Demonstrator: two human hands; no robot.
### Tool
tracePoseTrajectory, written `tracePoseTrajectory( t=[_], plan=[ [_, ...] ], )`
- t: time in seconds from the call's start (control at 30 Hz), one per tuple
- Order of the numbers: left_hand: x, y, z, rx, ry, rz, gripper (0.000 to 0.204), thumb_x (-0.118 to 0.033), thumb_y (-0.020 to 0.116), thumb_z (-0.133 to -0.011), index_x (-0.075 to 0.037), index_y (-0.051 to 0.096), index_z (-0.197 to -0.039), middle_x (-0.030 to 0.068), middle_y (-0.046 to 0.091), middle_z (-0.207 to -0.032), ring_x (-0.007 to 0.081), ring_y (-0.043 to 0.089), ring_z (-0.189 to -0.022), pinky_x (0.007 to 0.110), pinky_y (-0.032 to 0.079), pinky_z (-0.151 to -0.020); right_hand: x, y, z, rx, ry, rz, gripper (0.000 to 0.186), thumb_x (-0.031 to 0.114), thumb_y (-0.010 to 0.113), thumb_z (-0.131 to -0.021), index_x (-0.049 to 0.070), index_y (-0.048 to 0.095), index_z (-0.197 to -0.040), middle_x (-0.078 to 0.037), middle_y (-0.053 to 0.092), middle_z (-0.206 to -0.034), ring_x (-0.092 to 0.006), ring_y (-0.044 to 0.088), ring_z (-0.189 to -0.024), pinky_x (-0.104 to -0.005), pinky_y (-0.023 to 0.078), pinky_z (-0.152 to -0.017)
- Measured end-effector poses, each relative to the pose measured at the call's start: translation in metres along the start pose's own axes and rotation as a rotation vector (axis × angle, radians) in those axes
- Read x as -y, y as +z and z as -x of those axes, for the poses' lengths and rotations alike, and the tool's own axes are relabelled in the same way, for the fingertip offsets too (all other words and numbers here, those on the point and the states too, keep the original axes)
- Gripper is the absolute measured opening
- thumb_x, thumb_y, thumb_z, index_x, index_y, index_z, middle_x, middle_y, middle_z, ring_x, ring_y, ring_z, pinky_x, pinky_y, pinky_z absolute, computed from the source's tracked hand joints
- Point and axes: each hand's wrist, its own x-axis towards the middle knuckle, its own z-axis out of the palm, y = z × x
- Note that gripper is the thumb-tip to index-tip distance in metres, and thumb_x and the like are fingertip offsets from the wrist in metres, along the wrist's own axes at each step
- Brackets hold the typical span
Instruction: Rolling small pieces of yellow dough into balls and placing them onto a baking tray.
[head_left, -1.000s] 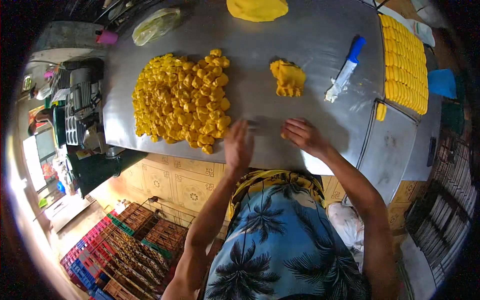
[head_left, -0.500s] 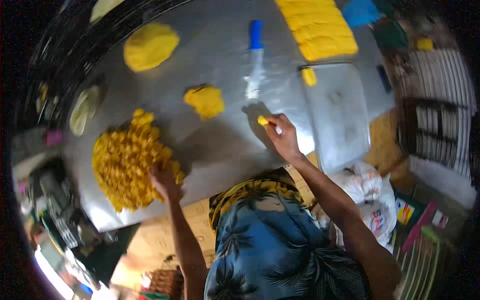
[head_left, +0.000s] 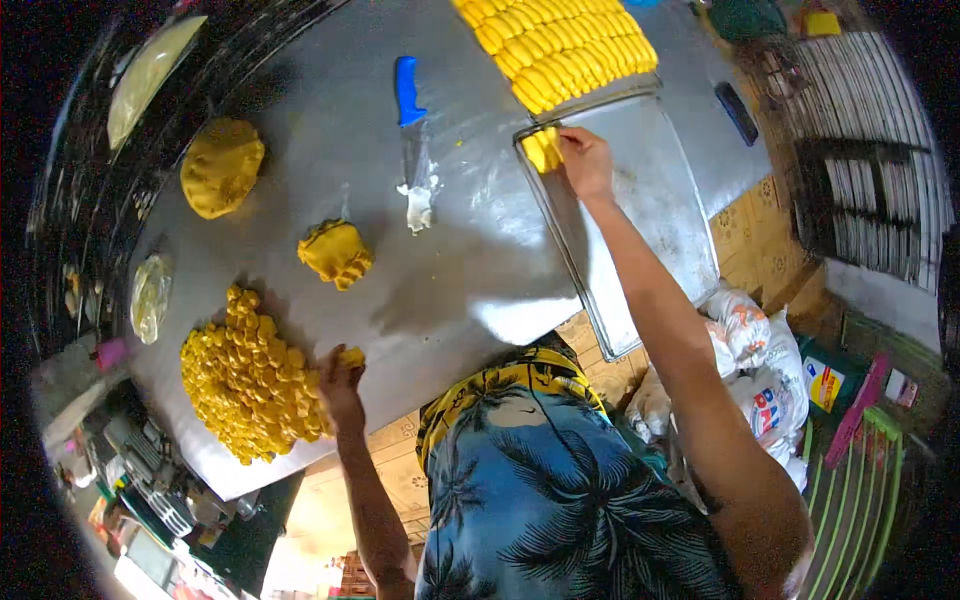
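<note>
Dough rolls (head_left: 541, 151) lie in the upper-left corner of the tray (head_left: 657, 170), upper center of frame, immediately left of the right hand (head_left: 586, 162); long axes roughly follow the tray's left edge. Fingertips contact; grip cannot be told. Lower left: left hand (head_left: 342, 392) pinches a dough piece (head_left: 352, 358).

Palm-printed blue and black garment (head_left: 570, 470)

A heap of glossy yellow dough lumps (head_left: 245, 385) is spreading across the tabletop (head_left: 350, 120) at 8 o'clock. One loose lump (head_left: 351, 357) is resting in the left grip (head_left: 342, 390), at the heap's 3 o'clock side. Smooth, short yellow rolls (head_left: 541, 150) are lying side by side in the tray's (head_left: 660, 230) 11 o'clock corner, under the right grip's (head_left: 588, 165) fingertips.
</note>
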Motion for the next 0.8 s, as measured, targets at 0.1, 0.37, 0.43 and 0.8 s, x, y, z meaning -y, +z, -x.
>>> tracePoseTrajectory(
  t=[0.1,0.37,0.43,0.8],
  plan=[
    [0.017,0.024,0.01,0.107,-0.063,0.04,0.029,-0.011,0.068,-0.102,0.002,0.068,-0.128,0.0124,0.068,-0.122,0.021,0.067,-0.104,0.034,0.059,-0.092,0.029,0.002,0.028,-0.251,-0.241,0.228,0.024,0.001,0.069,-0.093,0.002,0.074,-0.116,-0.018,0.075,-0.109,-0.0316,0.071,-0.095,-0.0367,0.056,-0.082],
    [0.026,0.054,0.003,0.054,-0.078,0.116,0.035,-0.019,0.073,-0.101,0.001,0.069,-0.13,0.0094,0.073,-0.111,0.0166,0.069,-0.096,0.032,0.061,-0.086,0.122,0.08,0.14,0.405,-0.77,0.323,0.059,0.025,0.069,-0.097,0.005,0.053,-0.151,-0.019,0.049,-0.159,-0.0429,0.042,-0.147,-0.0556,0.033,-0.121],
    [0.023,0.056,-0.007,0.039,-0.067,0.111,0.036,-0.016,0.071,-0.1,0.002,0.069,-0.131,0.0088,0.074,-0.107,0.0158,0.069,-0.092,0.032,0.059,-0.084,0.137,0.092,0.149,0.45,-0.763,0.516,0.068,0.028,0.067,-0.098,0.006,0.044,-0.159,-0.017,0.042,-0.165,-0.0428,0.03,-0.156,-0.0578,0.023,-0.127],
    [0.006,0.057,-0.037,0.034,0.282,-0.23,0.028,-0.014,0.063,-0.103,0.004,0.069,-0.124,0.0186,0.078,-0.104,0.0304,0.073,-0.086,0.038,0.058,-0.077,0.156,0.125,0.3,0.796,-0.815,0.155,0.069,0.019,0.066,-0.094,0.006,0.044,-0.158,-0.019,0.045,-0.161,-0.0417,0.036,-0.153,-0.0619,0.018,-0.129]
  ],
)
